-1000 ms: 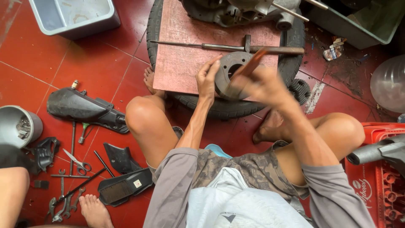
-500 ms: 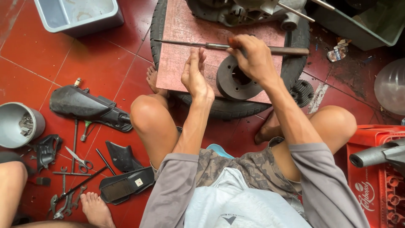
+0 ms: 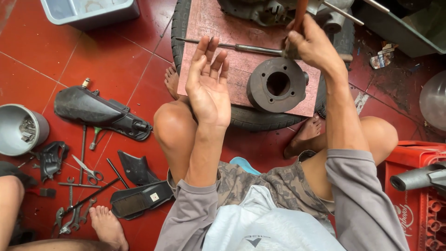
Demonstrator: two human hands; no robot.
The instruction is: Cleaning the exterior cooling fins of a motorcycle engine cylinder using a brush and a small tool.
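Reddish handle (image 3: 299, 14) cut off above right hand's (image 3: 313, 46) closed grip, left hand (image 3: 207, 86) open, empty.

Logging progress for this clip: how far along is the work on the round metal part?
Done: the round metal part lies flat on the reddish board across the tyre, its centre hole showing. In hand: the right hand has its grip on a wooden handle above the part; the left hand is open, palm up, holding nothing. Left: the long rod lies unused, and wrenches lie on the floor.
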